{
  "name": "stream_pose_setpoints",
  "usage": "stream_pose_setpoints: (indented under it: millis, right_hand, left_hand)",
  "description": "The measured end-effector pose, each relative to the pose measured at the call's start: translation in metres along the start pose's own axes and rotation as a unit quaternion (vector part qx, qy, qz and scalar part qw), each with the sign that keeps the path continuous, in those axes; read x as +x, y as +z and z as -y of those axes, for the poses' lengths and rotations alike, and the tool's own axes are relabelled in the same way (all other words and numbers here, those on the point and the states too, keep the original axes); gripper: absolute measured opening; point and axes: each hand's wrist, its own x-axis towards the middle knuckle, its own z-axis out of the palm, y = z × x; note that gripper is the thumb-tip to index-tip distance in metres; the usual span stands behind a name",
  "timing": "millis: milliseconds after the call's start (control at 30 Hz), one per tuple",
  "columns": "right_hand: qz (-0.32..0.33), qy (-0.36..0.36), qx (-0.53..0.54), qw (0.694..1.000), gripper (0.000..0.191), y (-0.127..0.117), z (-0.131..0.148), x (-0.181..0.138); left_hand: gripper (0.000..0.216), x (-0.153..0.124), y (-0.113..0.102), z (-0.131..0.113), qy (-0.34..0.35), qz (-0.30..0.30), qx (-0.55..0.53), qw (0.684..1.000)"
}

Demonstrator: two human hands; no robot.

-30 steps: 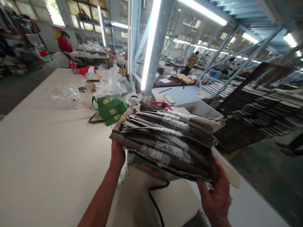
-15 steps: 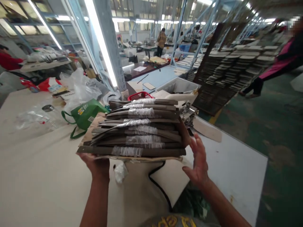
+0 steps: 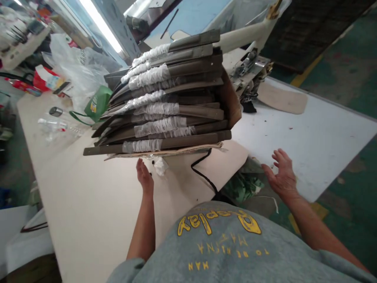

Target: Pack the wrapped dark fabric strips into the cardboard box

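A cardboard box (image 3: 231, 98) rests on the table, filled with a stack of dark brown-grey strips (image 3: 194, 112). Clear crinkled wrapping (image 3: 159, 127) binds the strips into bundles around their middles. Just in front of the box's lower edge is my left hand (image 3: 145, 177), its fingers extended and holding nothing; whether a fingertip touches the box I cannot tell. My right hand (image 3: 282, 175) hovers off to the right, well apart from the box, fingers spread. Beside my left hand lies a crumpled white scrap (image 3: 160, 166).
A sewing machine (image 3: 250, 74) stands right of the box, with a flat beige panel (image 3: 282, 98) beside it. To the left are a green bag (image 3: 98, 104), clear plastic bags (image 3: 69, 70) and a plastic bottle (image 3: 53, 125). A black cord (image 3: 203, 173) runs over the table's front edge.
My left hand has come out from under the box, and my right hand has moved away from its side. My view has tilted down, and the box now rests on the table.
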Motion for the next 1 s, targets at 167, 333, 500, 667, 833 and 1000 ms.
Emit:
stream_pose_setpoints:
  millis: [167, 333, 500, 667, 833, 1000]
  right_hand:
    - [0.028, 0.097, -0.028, 0.995, 0.071, -0.017, -0.026, -0.033]
    - [0.038, 0.093, -0.073, 0.992, 0.072, -0.028, -0.036, -0.041]
    - [0.016, 0.028, -0.095, 0.995, 0.072, -0.026, -0.058, -0.047]
    - [0.039, -0.002, -0.075, 0.996, 0.054, -0.008, -0.053, -0.047]
    - [0.145, -0.17, -0.078, 0.972, 0.053, 0.049, 0.008, -0.029]
    - [0.296, -0.277, -0.061, 0.912, 0.042, 0.116, 0.037, -0.015]
  left_hand:
    - [0.067, -0.045, 0.012, 0.049, 0.14, 0.149, 0.243, 0.948]
    - [0.063, -0.068, 0.026, 0.069, 0.209, 0.228, 0.321, 0.895]
    - [0.06, -0.092, 0.037, 0.047, 0.24, 0.191, 0.311, 0.9]
    - [0.068, -0.14, 0.091, 0.014, 0.291, 0.286, 0.281, 0.869]
    - [0.089, -0.166, 0.153, 0.016, 0.323, 0.355, 0.326, 0.815]
    - [0.084, -0.16, 0.149, 0.027, 0.322, 0.357, 0.32, 0.816]
